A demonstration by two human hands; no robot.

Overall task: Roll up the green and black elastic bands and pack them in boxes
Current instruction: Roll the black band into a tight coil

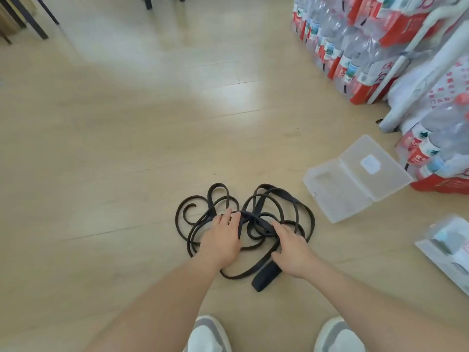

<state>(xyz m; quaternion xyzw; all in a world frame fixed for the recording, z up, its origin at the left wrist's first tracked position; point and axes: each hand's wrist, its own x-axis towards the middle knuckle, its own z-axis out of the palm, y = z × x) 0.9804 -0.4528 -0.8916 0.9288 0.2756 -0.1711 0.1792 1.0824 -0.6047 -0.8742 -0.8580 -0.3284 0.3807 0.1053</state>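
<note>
Black band (266, 275) lies tangled on the floor (127, 148) under both grips. Left grip (223, 237) spread flat, probably pinning loops. Right grip (291, 247) over a strand, pinch unclear. Open box (337, 199) to its right, likely for packing.

Views: one, a wide-angle camera worn on the person's head.
Position: above the floor (127, 148), directly over the person's own shoes (208, 336), which sit at the lower edge.
Direction: forward and steeply down; both forearms enter from the bottom of the frame.
Nearness: arm's reach; the left hand (220, 240) and right hand (291, 250) lie low and centre.
Field: broad, reaching from the shoes to furniture legs (38, 19) at the top edge and bottle packs (355, 41) at the right; floor seams bow towards the margins.
</note>
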